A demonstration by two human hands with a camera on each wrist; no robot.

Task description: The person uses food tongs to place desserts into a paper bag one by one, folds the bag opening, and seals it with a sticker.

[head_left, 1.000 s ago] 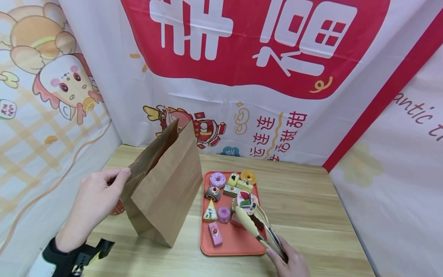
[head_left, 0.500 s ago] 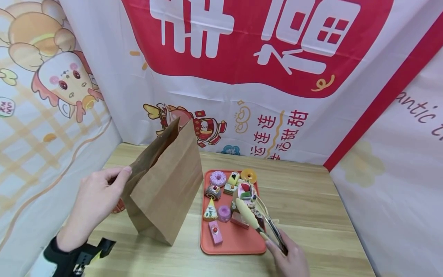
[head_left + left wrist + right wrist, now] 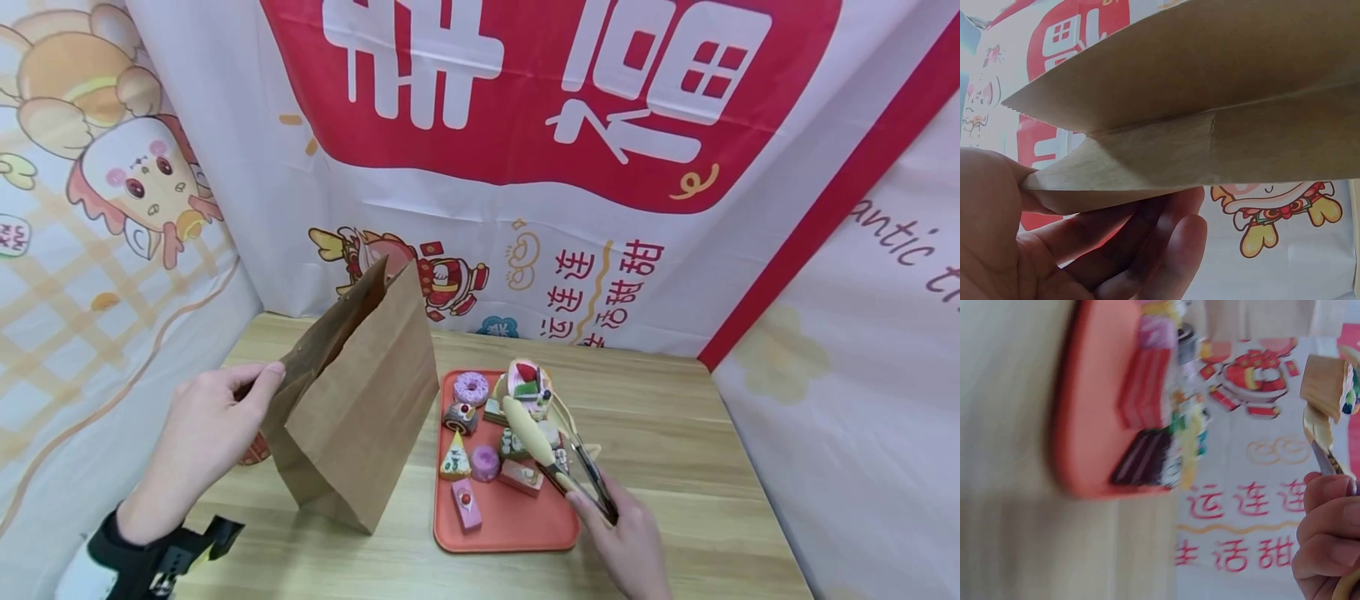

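Observation:
My left hand [image 3: 206,429] pinches the near left edge of a brown paper bag [image 3: 371,408] that stands open at the top, between thumb and fingers. The left wrist view shows the bag's paper wall [image 3: 1147,150] tucked in by the thumb. My right hand [image 3: 628,533] grips a pair of tongs [image 3: 531,433] with cream tips and metal arms. Between the tips is a small toy cake [image 3: 527,385] with a pink top and a strawberry. In the right wrist view the cake [image 3: 1322,382] hangs above the tray, its tan side showing.
An orange-red tray [image 3: 510,533] right of the bag carries several toy sweets, among them a purple donut [image 3: 471,388], a cake slice [image 3: 454,458] and a pink block [image 3: 467,505]. Printed cloth [image 3: 420,200] hangs behind the wooden table [image 3: 675,467].
The tongs have lifted the cake up from among the sweets, uncovering the pieces below it. My left hand and the bag have stayed where they were.

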